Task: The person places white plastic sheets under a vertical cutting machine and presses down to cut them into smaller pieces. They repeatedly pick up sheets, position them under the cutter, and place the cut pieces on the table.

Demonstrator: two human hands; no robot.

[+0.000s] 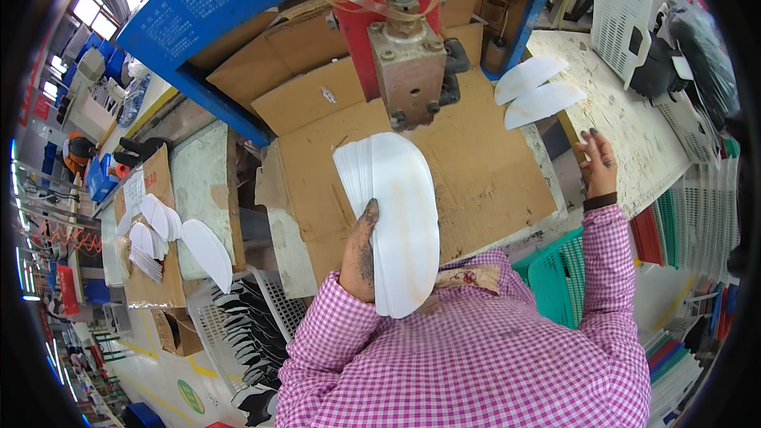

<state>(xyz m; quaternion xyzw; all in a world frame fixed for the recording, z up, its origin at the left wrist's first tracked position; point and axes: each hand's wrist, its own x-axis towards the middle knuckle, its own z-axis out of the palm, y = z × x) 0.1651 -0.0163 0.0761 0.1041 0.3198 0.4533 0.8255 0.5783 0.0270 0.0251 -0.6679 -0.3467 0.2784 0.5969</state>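
Left hand (pixel 358 265): fingers hiding behind white sheet stack (pixel 388 222), only thumb and back of hand showing. Top sheet (pixel 414 214) covering most sheets beneath, count escaping eye. Red machine column (pixel 349 28) and blue frame (pixel 202 12) running out past upper edge. Checked jacket (pixel 483 357) being cut by lower edge, hiding part of green basket (pixel 561 277). Distant worker (pixel 79 150) at far left appearing too small for telling hands.
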